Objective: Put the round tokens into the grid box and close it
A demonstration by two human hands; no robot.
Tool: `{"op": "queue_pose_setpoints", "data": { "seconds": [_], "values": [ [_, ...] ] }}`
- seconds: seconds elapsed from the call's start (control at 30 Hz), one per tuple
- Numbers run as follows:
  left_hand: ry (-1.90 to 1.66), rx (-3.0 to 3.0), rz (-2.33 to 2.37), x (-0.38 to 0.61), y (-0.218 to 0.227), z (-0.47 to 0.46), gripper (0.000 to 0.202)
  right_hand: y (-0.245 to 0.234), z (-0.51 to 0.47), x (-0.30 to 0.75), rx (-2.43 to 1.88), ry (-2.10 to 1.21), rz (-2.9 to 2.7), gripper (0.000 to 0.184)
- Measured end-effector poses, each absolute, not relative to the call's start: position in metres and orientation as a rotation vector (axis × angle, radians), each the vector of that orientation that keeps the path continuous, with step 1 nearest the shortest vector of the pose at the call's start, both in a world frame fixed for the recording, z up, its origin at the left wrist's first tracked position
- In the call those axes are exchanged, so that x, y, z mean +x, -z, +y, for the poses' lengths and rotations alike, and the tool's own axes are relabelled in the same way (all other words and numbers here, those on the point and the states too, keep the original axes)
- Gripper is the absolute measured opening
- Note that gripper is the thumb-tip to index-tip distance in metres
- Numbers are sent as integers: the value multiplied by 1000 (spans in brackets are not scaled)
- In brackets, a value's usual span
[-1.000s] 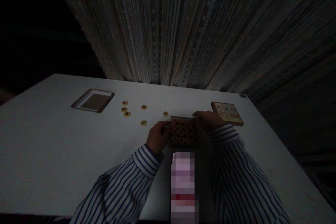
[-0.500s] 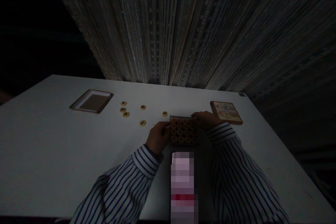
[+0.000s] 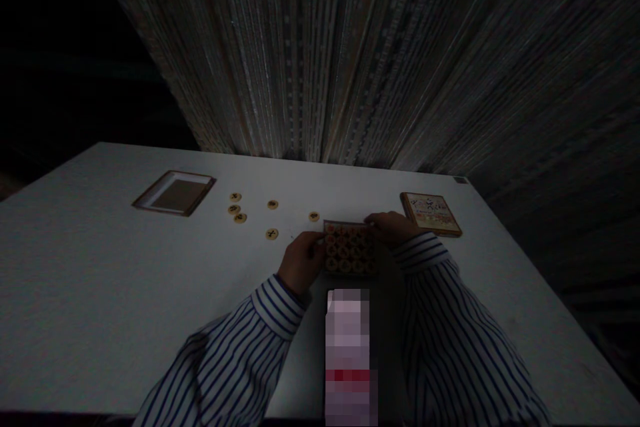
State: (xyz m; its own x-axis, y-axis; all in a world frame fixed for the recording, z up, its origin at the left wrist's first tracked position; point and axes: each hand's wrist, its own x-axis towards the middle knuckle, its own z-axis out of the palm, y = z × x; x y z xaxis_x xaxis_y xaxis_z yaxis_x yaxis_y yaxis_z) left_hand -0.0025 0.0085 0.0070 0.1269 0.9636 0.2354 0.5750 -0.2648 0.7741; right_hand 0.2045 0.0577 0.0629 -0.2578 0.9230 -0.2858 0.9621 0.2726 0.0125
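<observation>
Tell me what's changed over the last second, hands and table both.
Nothing visibly moved, and nothing was taken up or let go; the whole view only shifted slightly. The left hand and right hand stay at either side of the box filled with round pieces. The six loose pieces, open tray and closed case stayed put.

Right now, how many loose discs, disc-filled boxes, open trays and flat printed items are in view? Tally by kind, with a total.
Loose discs: 6
Disc-filled box: 1
Open tray: 1
Flat printed item: 1
Total: 9, box contents not counted
</observation>
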Motion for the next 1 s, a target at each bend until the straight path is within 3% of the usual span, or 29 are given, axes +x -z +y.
{"op": "queue_pose_setpoints", "data": {
  "seconds": [0.5,1.0],
  "values": [
    [-1009,1892,1488,-3,-7,8,22,-79,46,217,1676,536,2412,34],
    [-1011,1918,1474,-3,-5,9,21,-76,46,214,1657,548,2407,33]
  ]
}}
